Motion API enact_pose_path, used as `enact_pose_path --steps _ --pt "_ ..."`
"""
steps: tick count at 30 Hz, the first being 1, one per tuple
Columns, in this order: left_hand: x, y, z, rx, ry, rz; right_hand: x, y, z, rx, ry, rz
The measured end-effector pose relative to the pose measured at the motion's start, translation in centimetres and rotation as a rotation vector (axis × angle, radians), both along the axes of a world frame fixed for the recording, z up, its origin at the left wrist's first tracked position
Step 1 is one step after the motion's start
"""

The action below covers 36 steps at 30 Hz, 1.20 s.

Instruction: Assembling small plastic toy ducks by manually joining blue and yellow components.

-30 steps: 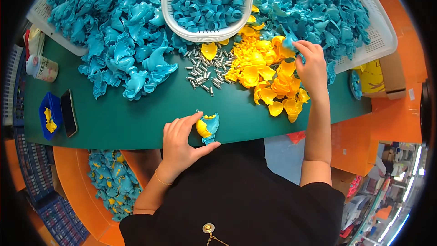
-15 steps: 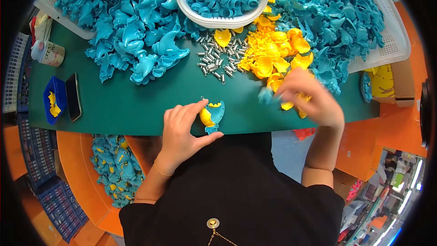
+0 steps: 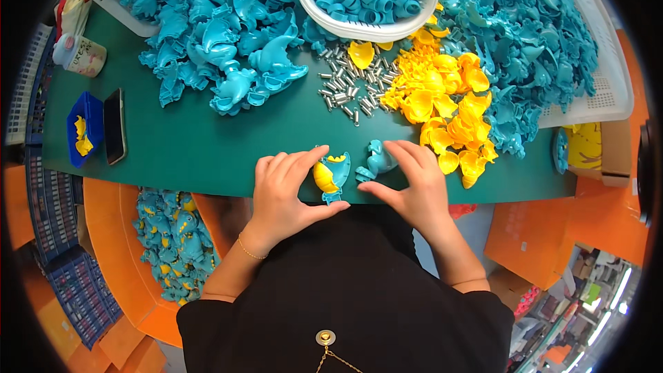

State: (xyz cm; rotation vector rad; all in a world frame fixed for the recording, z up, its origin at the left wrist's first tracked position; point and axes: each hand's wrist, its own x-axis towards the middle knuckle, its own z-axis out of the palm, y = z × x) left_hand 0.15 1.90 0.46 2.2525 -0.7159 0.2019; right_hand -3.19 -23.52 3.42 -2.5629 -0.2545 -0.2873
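My left hand (image 3: 286,186) pinches a teal plastic half shell (image 3: 338,174) of a toy figure between thumb and forefinger, its hollow side showing. A rounded yellow plastic piece (image 3: 323,178) with a toothed edge is seated in that shell. Just to the right, my right hand (image 3: 418,183) grips a second teal shell half (image 3: 378,160) between thumb and fingers, its outer side up. The two halves are apart, side by side over the front edge of the green table (image 3: 173,152).
Teal shells (image 3: 228,55) heap at the left back, more teal parts (image 3: 532,41) at the right. Between them lie yellow pieces (image 3: 449,97), small metal cylinders (image 3: 345,86) and a white basket (image 3: 369,31) of teal rings. A phone (image 3: 115,128) and blue tray (image 3: 79,155) sit left.
My right hand has come left and down from the yellow pieces, bringing the teal shell half beside the one in my left hand. The left hand keeps its hold; the whole view has shifted slightly.
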Motion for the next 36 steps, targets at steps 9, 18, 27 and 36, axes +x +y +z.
enact_pose_path --steps 9,18,27,36 --pt "0.2 -0.4 -0.3 -0.016 0.019 0.018 0.8 -0.2 -1.4 0.387 0.037 0.422" --pt "0.1 -0.2 -0.7 -0.054 0.065 -0.006 1.5 1.6 -0.9 0.279 0.055 0.47" --pt "0.1 0.0 -1.0 -0.065 0.066 0.003 2.1 1.8 1.3 0.08 0.148 0.49" --pt "0.2 0.0 -0.7 -0.067 0.058 -0.003 1.3 1.9 0.6 -0.003 0.076 0.464"
